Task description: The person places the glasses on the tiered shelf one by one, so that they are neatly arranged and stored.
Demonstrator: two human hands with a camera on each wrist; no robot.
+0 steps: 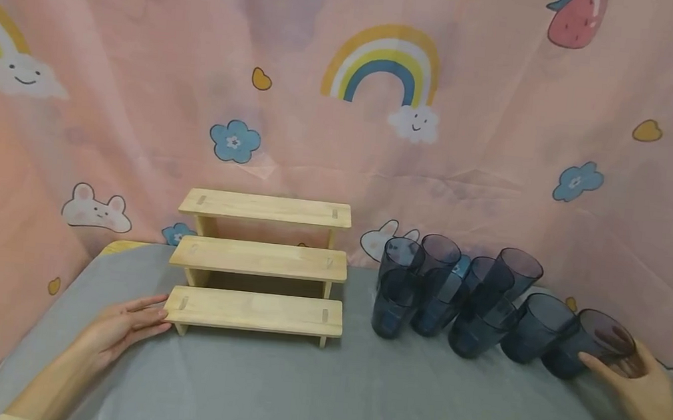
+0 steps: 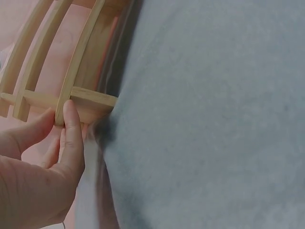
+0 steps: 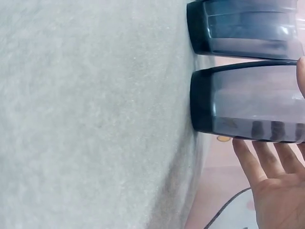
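A three-tiered wooden step shelf [image 1: 253, 311] stands on the grey cloth. At its lowest board's left end, my left hand [image 1: 124, 328] pinches the wood; in the left wrist view the thumb and fingertips [image 2: 71, 112] lie on either side of that board [image 2: 78, 64]. Far to the right, my right hand [image 1: 645, 390] holds the outermost dark tinted drinking glass [image 1: 570, 350], thumb in front and fingers behind. From the right wrist, this glass [image 3: 252, 100] stands upright with its base at the cloth, and the fingers show through its wall.
Several more tinted glasses [image 1: 476, 332] stand close together between the shelf and my right hand. Behind everything hangs a pink printed curtain [image 1: 297, 113]. Grey cloth [image 1: 320, 395] covers the table in front.
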